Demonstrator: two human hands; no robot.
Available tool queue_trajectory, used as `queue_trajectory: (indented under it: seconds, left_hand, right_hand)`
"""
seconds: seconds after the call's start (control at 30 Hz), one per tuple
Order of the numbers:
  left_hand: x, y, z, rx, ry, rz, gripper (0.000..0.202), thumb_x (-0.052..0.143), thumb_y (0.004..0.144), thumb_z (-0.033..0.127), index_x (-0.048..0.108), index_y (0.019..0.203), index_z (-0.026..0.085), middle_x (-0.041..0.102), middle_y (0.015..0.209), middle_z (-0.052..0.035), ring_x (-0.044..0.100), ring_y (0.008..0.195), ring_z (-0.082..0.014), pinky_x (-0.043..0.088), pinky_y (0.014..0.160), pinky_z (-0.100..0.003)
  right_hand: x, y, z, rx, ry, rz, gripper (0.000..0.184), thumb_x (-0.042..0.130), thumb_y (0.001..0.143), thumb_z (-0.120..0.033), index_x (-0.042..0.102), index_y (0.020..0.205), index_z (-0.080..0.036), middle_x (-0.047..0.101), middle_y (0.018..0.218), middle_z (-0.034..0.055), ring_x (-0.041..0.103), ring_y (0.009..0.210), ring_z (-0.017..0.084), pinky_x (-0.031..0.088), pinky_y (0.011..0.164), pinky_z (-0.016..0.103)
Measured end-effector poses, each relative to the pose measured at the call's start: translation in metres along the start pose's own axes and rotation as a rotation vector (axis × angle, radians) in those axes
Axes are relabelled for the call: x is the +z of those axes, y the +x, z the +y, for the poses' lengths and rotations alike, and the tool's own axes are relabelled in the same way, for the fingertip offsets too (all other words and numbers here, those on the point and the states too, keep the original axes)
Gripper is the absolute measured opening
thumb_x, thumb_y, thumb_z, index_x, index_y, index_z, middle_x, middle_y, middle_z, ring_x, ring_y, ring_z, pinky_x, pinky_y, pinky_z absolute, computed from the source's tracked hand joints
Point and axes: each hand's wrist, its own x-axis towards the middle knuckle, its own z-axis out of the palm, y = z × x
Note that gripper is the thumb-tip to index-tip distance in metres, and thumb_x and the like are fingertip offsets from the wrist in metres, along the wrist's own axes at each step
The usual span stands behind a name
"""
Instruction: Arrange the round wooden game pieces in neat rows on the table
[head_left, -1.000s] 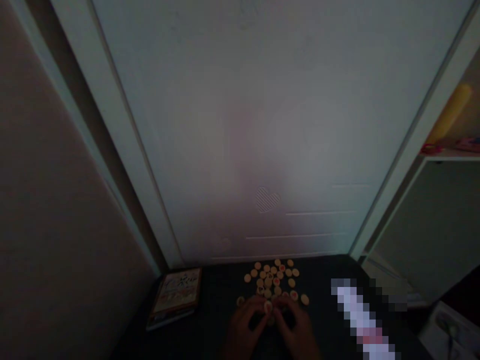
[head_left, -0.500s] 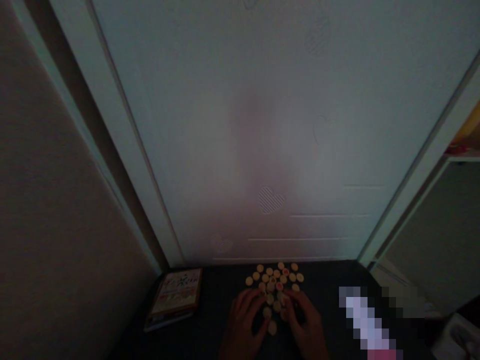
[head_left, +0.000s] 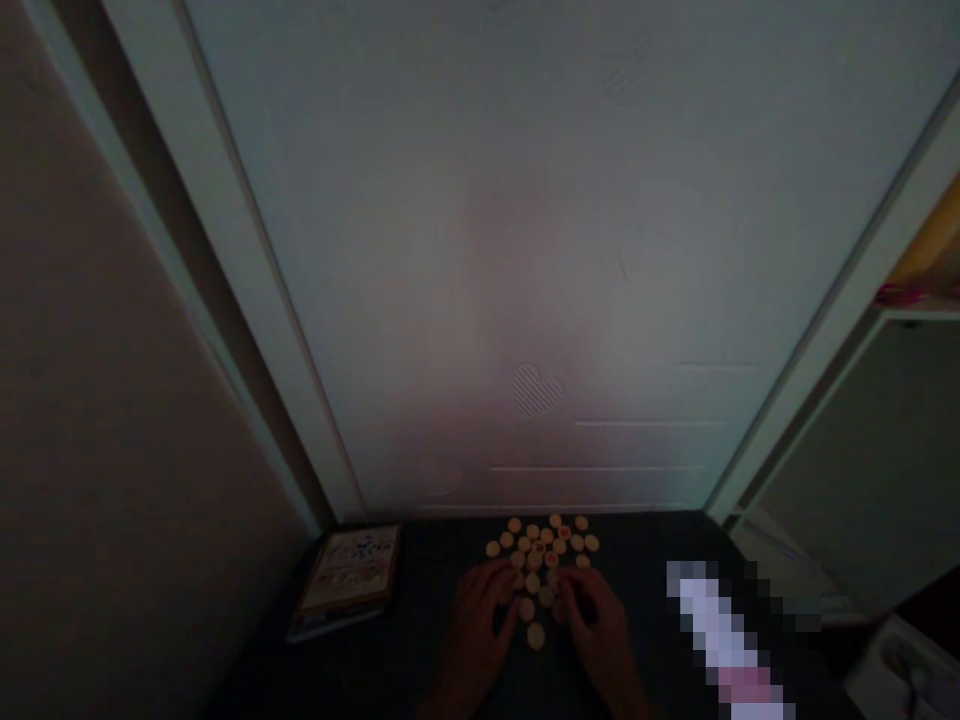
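Dim room, dark tabletop [head_left: 442,650], faint light from up ahead. Nearest of all, a single disc [head_left: 535,635] lying flat and apart, right between the two hands, at about the same reach from each. Just past it, another disc [head_left: 526,608], the start of a loose trail up into the pile.

Left hand [head_left: 476,620] palm down, fingers curved and spread, fingertips right at the pile's near left edge. Right hand [head_left: 600,625] palm down as well, half curled, fingers reaching a touch further in over the discs by the pile's near right side. Neither hand clearly closed, and no telling in this low light whether any disc sits pinched under those fingers.

Straight ahead of both hands, the pile of round wooden discs [head_left: 541,548], some with red marks, widest side to side at the far end, narrowing toward the person between the wrists. Off to the left, well clear of the discs, a flat picture box [head_left: 349,572]. To the right, a pixelated strip [head_left: 720,620] hiding whatever lies there. Farthest away, a pale door [head_left: 536,300] with a striped heart [head_left: 536,390], a beige wall [head_left: 127,400] on the left, and a shelf [head_left: 915,312] on the right.
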Motion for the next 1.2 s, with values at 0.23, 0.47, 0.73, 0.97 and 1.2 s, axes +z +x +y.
queue_trajectory:
  seconds: [0.23,0.47,0.73,0.97,1.2]
  left_hand:
    - [0.004,0.001,-0.006,-0.045,0.013,0.051,0.029,0.063,0.089,0.026,0.065,0.118,0.028,0.072,0.116,-0.0063,0.065,0.110,-0.0284,0.053,0.096,-0.051]
    - [0.008,0.004,-0.009,-0.061,-0.002,0.080,0.027,0.065,0.088,0.030,0.067,0.115,0.028,0.073,0.113,-0.0062,0.067,0.107,-0.0288,0.054,0.093,-0.049]
    - [0.007,0.005,-0.008,-0.072,0.005,0.044,0.023,0.062,0.090,0.030,0.067,0.112,0.028,0.075,0.106,-0.0049,0.069,0.102,-0.0284,0.052,0.094,-0.051]
    - [0.007,0.004,-0.006,-0.074,0.007,0.051,0.021,0.063,0.090,0.029,0.067,0.111,0.029,0.076,0.105,-0.0039,0.070,0.099,-0.0278,0.051,0.096,-0.052]
    - [0.007,0.002,-0.005,-0.096,-0.010,0.035,0.024,0.065,0.087,0.027,0.067,0.111,0.028,0.075,0.105,-0.0035,0.068,0.101,-0.0275,0.051,0.094,-0.052]
  right_hand:
    - [-0.044,0.022,0.040,0.215,-0.188,0.206,0.039,0.052,0.092,-0.051,0.069,0.108,-0.021,0.074,0.106,0.0099,0.068,0.099,0.026,0.054,0.087,0.037]
    - [-0.059,0.025,0.058,0.264,-0.283,0.103,0.036,0.057,0.086,-0.054,0.074,0.091,-0.022,0.076,0.087,0.0060,0.071,0.081,0.024,0.054,0.073,0.032]
    - [-0.052,0.023,0.057,0.159,-0.326,0.063,0.033,0.061,0.084,-0.053,0.075,0.084,-0.023,0.076,0.080,0.0062,0.069,0.078,0.026,0.053,0.070,0.035]
    - [-0.048,0.025,0.060,0.084,-0.318,0.076,0.039,0.054,0.091,-0.050,0.074,0.105,-0.021,0.076,0.100,0.0101,0.070,0.093,0.027,0.055,0.082,0.041]
    - [-0.036,0.022,0.052,-0.059,-0.417,-0.114,0.041,0.045,0.098,-0.044,0.063,0.131,-0.027,0.063,0.137,0.0079,0.058,0.127,0.027,0.046,0.103,0.049]
